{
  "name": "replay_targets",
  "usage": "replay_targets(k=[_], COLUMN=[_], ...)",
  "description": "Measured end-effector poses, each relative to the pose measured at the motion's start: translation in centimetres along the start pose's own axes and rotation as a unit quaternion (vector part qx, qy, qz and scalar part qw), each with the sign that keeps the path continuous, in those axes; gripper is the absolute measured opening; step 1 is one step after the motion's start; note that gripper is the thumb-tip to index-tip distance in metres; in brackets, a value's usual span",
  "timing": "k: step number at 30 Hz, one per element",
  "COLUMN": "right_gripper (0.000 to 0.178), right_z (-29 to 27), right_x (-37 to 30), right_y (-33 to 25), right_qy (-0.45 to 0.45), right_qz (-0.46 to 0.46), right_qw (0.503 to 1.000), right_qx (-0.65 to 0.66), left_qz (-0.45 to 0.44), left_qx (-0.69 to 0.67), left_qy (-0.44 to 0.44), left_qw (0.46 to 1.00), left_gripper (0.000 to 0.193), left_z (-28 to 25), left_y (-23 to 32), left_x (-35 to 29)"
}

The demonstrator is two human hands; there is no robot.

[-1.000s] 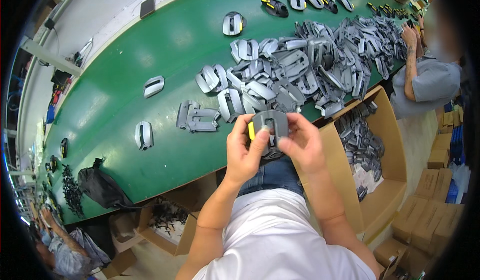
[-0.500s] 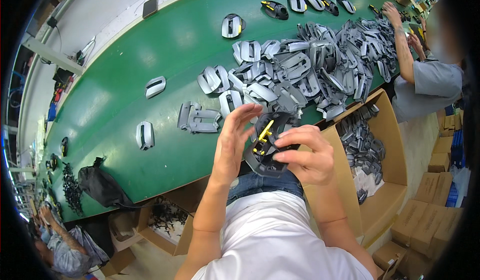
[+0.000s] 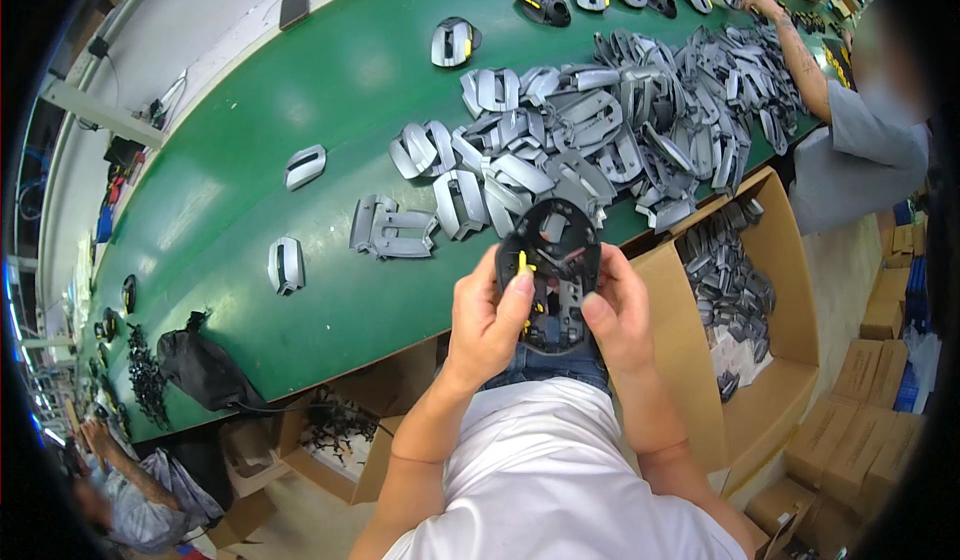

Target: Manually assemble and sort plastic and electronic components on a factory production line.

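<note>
In front of my body I hold a black oval plastic shell (image 3: 552,222) upright, its hollow inner side with ribs and openings facing me. My left hand (image 3: 488,318) grips its left edge, the thumb beside a thin yellow plastic piece (image 3: 523,263) set in the shell. On the opposite edge my right hand (image 3: 622,310) closes, thumb at the inner side and fingers behind. Just beyond the shell lies a large heap of grey plastic covers (image 3: 590,120). A few loose covers, such as one silver-grey cover (image 3: 286,266), rest to the left.
Assembled black, yellow and grey shells (image 3: 545,8) line the far side of the green table (image 3: 230,230). An open cardboard box (image 3: 665,310) of grey parts stands at my right. A black bag (image 3: 205,365) lies left. A co-worker's hand (image 3: 760,3) reaches over the table at far right.
The black shell has turned upright to show its hollow side. My left hand, earlier spread beside it, now grips its left edge; my right hand has shifted to the right edge.
</note>
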State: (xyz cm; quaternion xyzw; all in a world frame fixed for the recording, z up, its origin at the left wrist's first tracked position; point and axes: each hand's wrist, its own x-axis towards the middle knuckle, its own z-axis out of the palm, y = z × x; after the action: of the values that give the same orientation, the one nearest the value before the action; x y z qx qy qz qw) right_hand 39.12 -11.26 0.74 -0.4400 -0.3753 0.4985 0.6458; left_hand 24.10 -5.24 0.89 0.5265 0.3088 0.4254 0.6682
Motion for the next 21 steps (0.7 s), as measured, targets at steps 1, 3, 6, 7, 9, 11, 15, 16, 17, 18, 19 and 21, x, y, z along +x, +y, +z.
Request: replay_targets(k=[1, 3, 6, 7, 9, 11, 15, 16, 17, 18, 19, 21], right_gripper=[0.045, 0.041, 0.037, 0.036, 0.034, 0.033, 0.033, 0.033, 0.033, 0.033, 0.033, 0.035], right_z=[0.0, 0.6, 1.1, 1.1, 0.8, 0.7, 1.4, 1.4, 1.4, 1.5, 1.6, 1.5], right_x=[0.0, 0.2, 0.0, -0.1, 0.0, -0.3, -0.2, -0.6, -0.8, -0.9, -1.0, -0.8], right_y=[0.1, -0.6, -0.6, -0.6, -0.6, -0.7, -0.8, -0.7, -0.5, -0.1, 0.1, 0.1], right_qy=[-0.015, -0.002, 0.006, -0.001, -0.009, -0.025, 0.017, 0.01, 0.003, 0.004, 0.005, 0.004], right_qz=[0.03, 0.024, -0.025, -0.039, -0.056, -0.05, -0.027, -0.003, 0.02, 0.01, 0.01, 0.002], right_qw=[0.999, 0.999, 0.999, 0.998, 0.997, 0.996, 0.998, 0.999, 0.999, 0.999, 0.999, 0.999], right_qx=[-0.022, -0.047, -0.032, -0.043, -0.056, -0.07, -0.059, -0.046, -0.031, -0.038, -0.037, -0.05], left_qz=[0.016, 0.011, 0.012, 0.012, 0.044, 0.053, 0.093, 0.087, 0.081, 0.082, 0.081, 0.058], left_qx=[0.014, -0.004, 0.022, 0.022, -0.011, -0.018, 0.107, 0.13, 0.154, 0.193, 0.193, 0.155], left_qy=[0.02, 0.047, 0.002, 0.002, 0.009, 0.035, 0.034, 0.032, 0.029, 0.047, 0.045, 0.044], left_qw=[1.0, 0.999, 1.0, 1.0, 0.999, 0.998, 0.989, 0.987, 0.984, 0.977, 0.977, 0.985], left_gripper=[0.031, 0.032, 0.04, 0.04, 0.034, 0.032, 0.025, 0.024, 0.024, 0.024, 0.024, 0.025], left_z=[0.1, 0.3, -0.3, -0.2, 0.4, 0.7, 0.4, 0.4, 0.3, 0.1, -0.1, -0.1], left_y=[-0.2, 0.0, -0.2, 0.0, 1.2, 1.6, 1.8, 1.7, 1.7, 1.5, 1.3, 1.0], left_x=[-0.2, -0.3, -0.8, -0.9, -0.7, -0.8, -0.4, -0.5, -0.7, -0.7, -0.7, -0.4])
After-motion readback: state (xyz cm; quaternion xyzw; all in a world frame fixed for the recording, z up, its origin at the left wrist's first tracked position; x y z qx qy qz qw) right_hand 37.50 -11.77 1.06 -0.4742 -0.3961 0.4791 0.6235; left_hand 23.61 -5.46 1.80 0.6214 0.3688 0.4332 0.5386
